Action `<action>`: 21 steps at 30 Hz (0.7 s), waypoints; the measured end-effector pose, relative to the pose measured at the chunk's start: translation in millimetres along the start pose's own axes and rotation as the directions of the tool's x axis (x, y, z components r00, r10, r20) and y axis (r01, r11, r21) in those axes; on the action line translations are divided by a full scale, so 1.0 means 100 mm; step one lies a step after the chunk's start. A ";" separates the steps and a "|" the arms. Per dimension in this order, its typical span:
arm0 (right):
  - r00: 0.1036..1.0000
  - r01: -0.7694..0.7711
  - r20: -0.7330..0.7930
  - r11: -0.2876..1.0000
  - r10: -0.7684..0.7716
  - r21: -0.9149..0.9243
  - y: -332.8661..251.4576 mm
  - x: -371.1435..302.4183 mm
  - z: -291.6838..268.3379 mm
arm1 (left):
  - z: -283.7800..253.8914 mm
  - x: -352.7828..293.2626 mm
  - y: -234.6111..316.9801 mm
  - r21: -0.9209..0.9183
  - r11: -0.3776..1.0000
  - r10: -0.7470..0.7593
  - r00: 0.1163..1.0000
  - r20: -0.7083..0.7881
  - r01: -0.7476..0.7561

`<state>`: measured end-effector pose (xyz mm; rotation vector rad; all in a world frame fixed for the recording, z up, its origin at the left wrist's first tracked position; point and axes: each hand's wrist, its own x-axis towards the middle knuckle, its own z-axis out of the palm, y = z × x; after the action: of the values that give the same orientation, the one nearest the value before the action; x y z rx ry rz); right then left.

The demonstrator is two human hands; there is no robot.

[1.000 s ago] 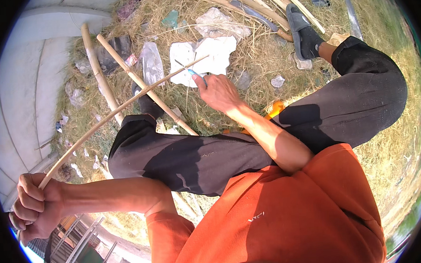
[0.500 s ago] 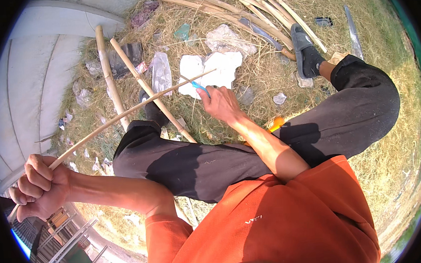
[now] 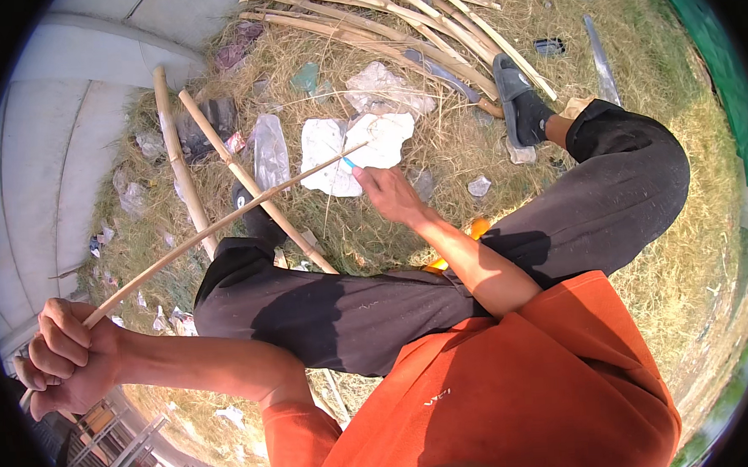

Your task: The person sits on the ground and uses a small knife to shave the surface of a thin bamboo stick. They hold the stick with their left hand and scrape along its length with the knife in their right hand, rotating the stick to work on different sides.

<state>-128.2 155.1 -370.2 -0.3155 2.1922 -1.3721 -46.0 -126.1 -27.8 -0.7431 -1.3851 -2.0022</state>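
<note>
A long, thin wooden stick [image 3: 197, 238] slants up from the lower left toward the middle of the view. Its near end is wrapped in the closed fist of my left hand [image 3: 72, 355]. By the far tip, my right hand [image 3: 393, 196] is closed around a small blue-handled knife [image 3: 349, 162], whose thin blade meets the stick. Most of the handle is hidden by the fingers. Beneath the tip, a white sheet-like piece [image 3: 378, 140] lies on the grass. Two thicker poles [image 3: 244, 181] lean past my left foot, under the stick.
Several split poles [image 3: 363, 33] lie at the top, beside a dark machete [image 3: 443, 73] with a wooden handle. A pale panel wall [image 3: 41, 166] stands at left. Plastic scraps [image 3: 271, 150] litter the dry grass. Between my legs is a yellow-orange object [image 3: 478, 227], partly covered.
My right hand and the knife have shifted slightly down beside the stick's tip. The left fist still grips the near end. The whole view has shifted a little.
</note>
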 end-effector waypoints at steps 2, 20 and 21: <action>0.999 0.017 0.047 1.000 -0.016 -0.017 -0.01 -0.02 0.07 | -0.03 0.00 0.06 -0.015 1.000 -0.023 1.000 -0.010 0.023; 0.960 -0.279 -0.126 0.912 0.252 -0.301 1.02 0.21 0.26 | -0.11 0.10 0.10 -0.014 0.997 -0.070 0.998 0.009 0.070; 0.957 -0.287 -0.120 0.920 0.264 -0.267 0.95 0.23 0.30 | -0.14 0.10 0.12 0.012 0.998 -0.062 0.998 0.001 0.062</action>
<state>-123.4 164.8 -472.3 -0.0467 2.3950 -0.9356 -45.8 -144.2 -17.3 -0.7048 -1.4355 -2.0393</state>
